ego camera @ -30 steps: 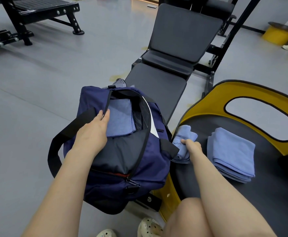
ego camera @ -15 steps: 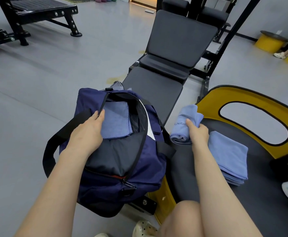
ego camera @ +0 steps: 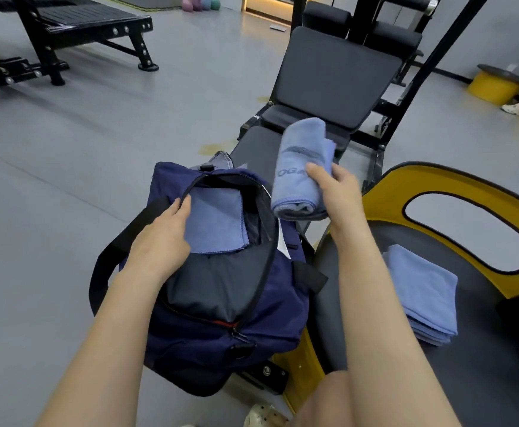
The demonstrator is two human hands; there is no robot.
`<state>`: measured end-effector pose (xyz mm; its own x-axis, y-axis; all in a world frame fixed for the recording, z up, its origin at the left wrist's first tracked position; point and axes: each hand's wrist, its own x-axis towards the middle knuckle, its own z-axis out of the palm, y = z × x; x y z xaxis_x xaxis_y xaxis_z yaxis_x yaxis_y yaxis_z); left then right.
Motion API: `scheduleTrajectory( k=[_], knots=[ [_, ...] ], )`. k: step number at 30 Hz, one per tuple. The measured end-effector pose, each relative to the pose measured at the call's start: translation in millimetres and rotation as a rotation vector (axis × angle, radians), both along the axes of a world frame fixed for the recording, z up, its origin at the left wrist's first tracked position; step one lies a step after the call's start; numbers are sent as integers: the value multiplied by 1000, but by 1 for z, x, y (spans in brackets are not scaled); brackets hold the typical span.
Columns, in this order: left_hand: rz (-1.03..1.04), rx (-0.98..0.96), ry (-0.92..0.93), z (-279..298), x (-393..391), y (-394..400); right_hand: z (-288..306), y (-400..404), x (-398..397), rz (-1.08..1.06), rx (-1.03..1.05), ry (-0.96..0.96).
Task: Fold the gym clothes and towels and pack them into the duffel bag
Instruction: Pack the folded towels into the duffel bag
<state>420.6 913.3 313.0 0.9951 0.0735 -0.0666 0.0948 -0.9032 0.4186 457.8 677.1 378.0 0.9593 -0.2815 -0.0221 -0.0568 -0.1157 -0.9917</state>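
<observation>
A navy duffel bag [ego camera: 261,331] stands open on the floor in front of me. Inside it lie a folded blue towel [ego camera: 218,223] and a dark folded garment [ego camera: 218,291]. My left hand [ego camera: 159,238] holds the bag's left zipper edge and keeps the opening wide. My right hand [ego camera: 335,192] grips a rolled blue towel [ego camera: 298,167] in the air, just right of the bag's opening. A stack of folded blue towels [ego camera: 421,294] lies on the black pad to my right.
The yellow-rimmed black pad [ego camera: 449,195] I sit on is at the right. A black weight bench [ego camera: 332,84] stands right behind the bag. More black gym frames [ego camera: 76,32] are at the far left. A person's foot [ego camera: 514,107] shows at the far right.
My right hand has lifted the rolled towel off the pad and carried it up and left, close to the bag's opening. My left hand has stayed on the bag's edge.
</observation>
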Motion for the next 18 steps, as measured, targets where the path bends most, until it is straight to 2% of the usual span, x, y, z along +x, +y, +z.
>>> scheduleTrajectory(
  k=[7, 14, 18],
  knots=[
    [29, -93, -36, 0, 1, 12, -11, 62, -6, 282, -304, -18],
    [67, -151, -53, 2, -2, 19, -31, 100, -6, 329, -759, 15],
    [83, -164, -48, 4, -2, 22, -42, 115, -4, 381, -931, 32]
  ],
)
